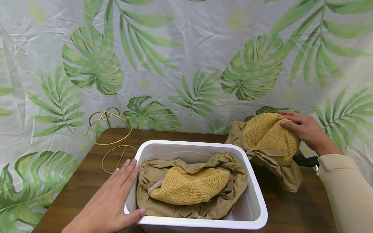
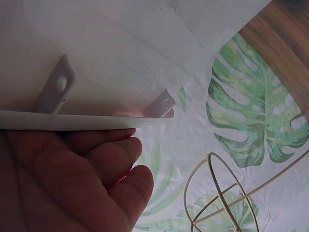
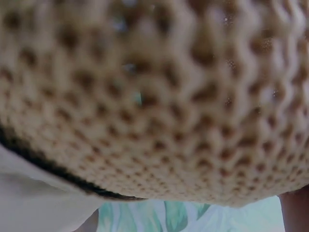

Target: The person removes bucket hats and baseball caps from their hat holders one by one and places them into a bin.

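Observation:
A white plastic bin (image 1: 201,222) stands at the front of the wooden table. In it lies a hat (image 1: 195,186) with a mustard knit crown and khaki cloth around it. My left hand (image 1: 112,195) rests along the bin's left rim, fingers extended and thumb at the near corner; the left wrist view shows the bin's outer wall above the palm. To the right of the bin, my right hand (image 1: 306,129) holds a second, similar hat (image 1: 263,136) by its knit crown, khaki cloth hanging below. That knit (image 3: 159,106) fills most of the right wrist view.
A gold wire stand (image 1: 116,142) with rounded hoops is left of the bin, behind my left hand. The brown wooden table (image 1: 81,174) reaches back to a leaf-print curtain (image 1: 186,64). A black strap (image 1: 306,160) sits at my right wrist.

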`<move>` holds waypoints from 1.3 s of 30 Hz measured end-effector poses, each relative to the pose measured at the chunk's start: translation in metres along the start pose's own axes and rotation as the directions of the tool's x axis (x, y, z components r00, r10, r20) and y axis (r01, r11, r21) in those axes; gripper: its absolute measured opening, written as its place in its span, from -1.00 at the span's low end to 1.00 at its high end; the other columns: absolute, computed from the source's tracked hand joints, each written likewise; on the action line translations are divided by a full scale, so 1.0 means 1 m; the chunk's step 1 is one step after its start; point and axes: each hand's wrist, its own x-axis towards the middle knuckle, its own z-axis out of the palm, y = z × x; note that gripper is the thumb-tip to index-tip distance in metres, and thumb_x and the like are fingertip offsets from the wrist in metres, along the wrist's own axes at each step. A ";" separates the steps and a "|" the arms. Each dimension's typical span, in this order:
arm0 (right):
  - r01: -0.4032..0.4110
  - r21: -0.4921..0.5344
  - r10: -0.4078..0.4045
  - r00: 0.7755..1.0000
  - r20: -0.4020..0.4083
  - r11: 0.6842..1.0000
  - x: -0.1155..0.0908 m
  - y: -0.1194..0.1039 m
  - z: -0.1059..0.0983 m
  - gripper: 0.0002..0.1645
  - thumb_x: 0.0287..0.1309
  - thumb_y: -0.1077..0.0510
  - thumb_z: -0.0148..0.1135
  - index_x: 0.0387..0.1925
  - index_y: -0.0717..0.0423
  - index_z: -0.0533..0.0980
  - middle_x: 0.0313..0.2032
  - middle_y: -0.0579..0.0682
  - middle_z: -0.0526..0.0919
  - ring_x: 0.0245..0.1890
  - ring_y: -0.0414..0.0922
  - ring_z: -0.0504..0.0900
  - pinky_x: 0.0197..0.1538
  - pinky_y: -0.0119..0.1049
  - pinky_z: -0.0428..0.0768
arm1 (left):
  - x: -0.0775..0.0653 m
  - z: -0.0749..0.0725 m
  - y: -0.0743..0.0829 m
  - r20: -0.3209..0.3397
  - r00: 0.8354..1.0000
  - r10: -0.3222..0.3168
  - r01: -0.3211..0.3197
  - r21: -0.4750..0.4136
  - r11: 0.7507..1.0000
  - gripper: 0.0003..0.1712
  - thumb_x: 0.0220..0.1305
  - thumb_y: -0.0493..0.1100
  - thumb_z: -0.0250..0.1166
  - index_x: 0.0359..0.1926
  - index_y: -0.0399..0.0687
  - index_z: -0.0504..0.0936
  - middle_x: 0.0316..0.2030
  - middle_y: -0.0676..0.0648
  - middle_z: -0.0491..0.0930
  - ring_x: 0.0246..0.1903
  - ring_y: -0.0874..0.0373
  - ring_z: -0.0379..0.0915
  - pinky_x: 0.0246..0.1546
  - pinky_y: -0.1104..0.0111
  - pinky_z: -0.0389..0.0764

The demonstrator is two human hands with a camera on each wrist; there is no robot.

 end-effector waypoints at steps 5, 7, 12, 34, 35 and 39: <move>0.008 -0.001 -0.008 1.000 -0.005 1.000 0.000 -0.005 -0.001 -0.53 0.38 0.12 0.20 0.21 0.28 0.53 0.19 -0.34 0.47 0.19 -0.44 0.31 -0.13 -0.64 0.47 | 0.000 -0.001 0.002 0.004 1.000 -0.010 0.010 0.001 1.000 0.20 0.13 0.45 0.25 0.43 -0.43 0.20 0.46 -0.33 0.13 0.45 -0.17 0.03 0.45 0.42 -0.31; 0.016 -0.001 -0.016 1.000 -0.016 1.000 0.000 -0.006 -0.001 -0.55 0.38 0.13 0.21 0.19 0.30 0.54 0.17 -0.38 0.49 0.18 -0.45 0.32 -0.13 -0.64 0.47 | 0.000 -0.002 0.002 0.005 1.000 -0.013 0.013 0.001 1.000 0.20 0.12 0.44 0.25 0.43 -0.43 0.20 0.46 -0.33 0.13 0.44 -0.18 0.05 0.45 0.42 -0.32; 0.024 0.005 -0.024 0.999 -0.049 1.000 -0.001 -0.009 -0.006 -0.55 0.37 0.14 0.22 0.22 0.23 0.54 0.16 -0.42 0.53 0.25 -0.45 0.32 -0.04 -0.67 0.40 | 0.000 -0.002 0.003 0.009 1.000 -0.015 0.015 -0.002 1.000 0.19 0.12 0.43 0.26 0.43 -0.43 0.20 0.46 -0.33 0.13 0.44 -0.19 0.05 0.45 0.42 -0.32; -0.036 0.028 0.040 0.987 -0.157 0.999 -0.004 -0.034 -0.029 -0.54 0.35 0.08 0.25 0.24 0.03 0.56 0.03 -0.61 0.57 0.06 -0.61 0.43 -0.12 -0.71 0.40 | 0.000 -0.005 0.005 0.017 1.000 -0.011 0.012 -0.005 1.000 0.18 0.14 0.44 0.24 0.41 -0.45 0.23 0.44 -0.34 0.15 0.43 -0.21 0.07 0.45 0.42 -0.32; -0.044 0.029 0.049 0.985 -0.163 0.999 -0.004 -0.036 -0.030 -0.54 0.34 0.07 0.25 0.24 0.01 0.56 0.03 -0.61 0.57 0.06 -0.62 0.43 -0.12 -0.71 0.39 | 0.000 -0.005 0.005 0.016 1.000 -0.010 0.010 -0.006 1.000 0.18 0.14 0.43 0.24 0.41 -0.45 0.23 0.44 -0.34 0.15 0.43 -0.21 0.07 0.45 0.41 -0.32; -0.068 0.023 0.071 0.982 -0.175 0.997 -0.004 -0.044 -0.037 -0.54 0.33 0.04 0.26 0.23 -0.03 0.57 0.00 -0.63 0.58 0.03 -0.62 0.44 -0.17 -0.71 0.41 | 0.001 -0.005 0.004 0.016 1.000 -0.010 0.011 -0.005 1.000 0.18 0.14 0.42 0.26 0.41 -0.46 0.22 0.45 -0.34 0.15 0.43 -0.21 0.06 0.44 0.42 -0.33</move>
